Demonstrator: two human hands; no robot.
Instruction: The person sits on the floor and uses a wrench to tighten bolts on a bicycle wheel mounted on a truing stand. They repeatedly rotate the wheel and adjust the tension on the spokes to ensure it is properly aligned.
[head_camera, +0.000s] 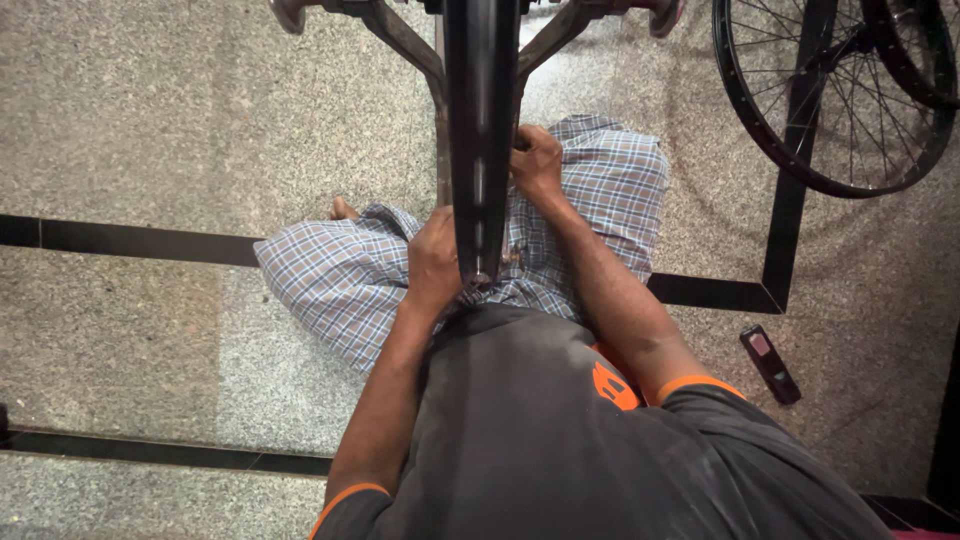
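Note:
I sit cross-legged on the floor with a black bicycle wheel rim (480, 120) standing edge-on between my knees, held in a metal stand (405, 40). My left hand (433, 258) is closed on the near left side of the rim, close to its lower end. My right hand (536, 160) grips the rim's right side further up, fingers curled against it. Whether a small tool sits in either hand is hidden by the rim and fingers. My checked cloth (340, 280) covers my legs.
A spoked bicycle wheel (830, 110) lies on the speckled stone floor at the upper right, with a second one at the corner. A small dark phone-like object (770, 364) lies on the floor to my right. Black inlay strips (130, 240) cross the floor.

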